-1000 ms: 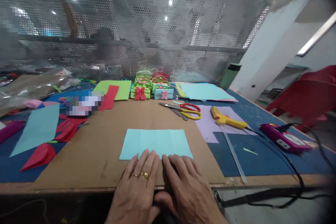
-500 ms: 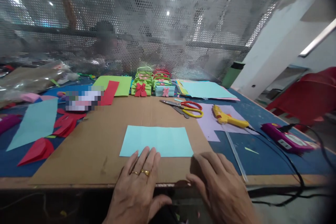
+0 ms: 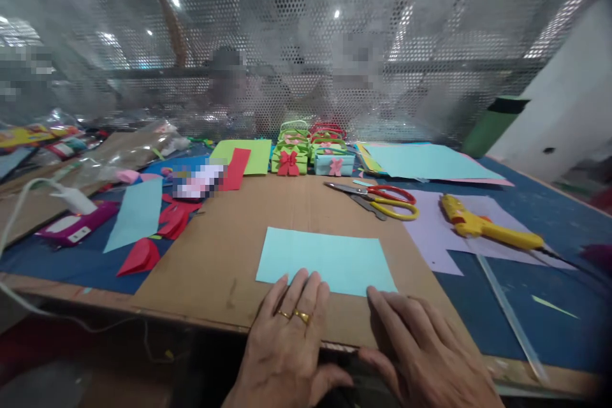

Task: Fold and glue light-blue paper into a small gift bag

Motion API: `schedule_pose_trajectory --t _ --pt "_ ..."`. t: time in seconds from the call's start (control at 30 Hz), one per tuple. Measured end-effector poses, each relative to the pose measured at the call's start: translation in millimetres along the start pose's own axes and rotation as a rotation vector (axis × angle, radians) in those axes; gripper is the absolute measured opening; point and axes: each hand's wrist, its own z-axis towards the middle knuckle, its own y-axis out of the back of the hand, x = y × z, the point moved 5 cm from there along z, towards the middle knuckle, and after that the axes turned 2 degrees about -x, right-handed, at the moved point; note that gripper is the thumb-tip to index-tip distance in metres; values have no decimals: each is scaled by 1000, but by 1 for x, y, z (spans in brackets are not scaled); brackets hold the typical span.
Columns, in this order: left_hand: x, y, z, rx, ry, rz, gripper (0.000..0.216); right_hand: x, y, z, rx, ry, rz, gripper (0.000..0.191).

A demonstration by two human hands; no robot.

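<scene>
We are resting our left hand (image 3: pixel 292 335), flat, grasping nothing and wearing 2 rings (image 3: pixel 302 317), on the lower edge of the blue paper (image 3: pixel 327 260) at the frame's lower centre. Our right hand (image 3: pixel 428 347) is lying unclenched, holding nothing, near its lower right corner.

A wooden-edged bench with a blue top (image 3: pixel 564 344) carries a broad, flat sheet of brown cardboard (image 3: pixel 215 268) at its middle. Right of that lie a pale lilac paper sheet (image 3: pixel 433 248) and a long translucent rod (image 3: pixel 509 312); left, a purple power strip (image 3: pixel 79 224), a pale blue paper rectangle (image 3: pixel 136 213) and a folded red paper piece (image 3: pixel 139 258).
</scene>
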Motion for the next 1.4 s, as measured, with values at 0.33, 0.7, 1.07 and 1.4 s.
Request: schedule_pose_trajectory --t 0.33,0.7,1.07,1.4 --pt "56 26 -46 85 -12 191 68 4 1 4 -32 -13 -23 54" --pt "-2 0 -8 -103 -54 78 107 16 11 12 -97 -40 -89 65" --pt "-16 -19 -2 -67 -129 57 106 -28 38 -10 -28 -143 -109 49" --pt "14 -27 4 260 -20 -41 123 -46 -9 118 329 -192 83 26"
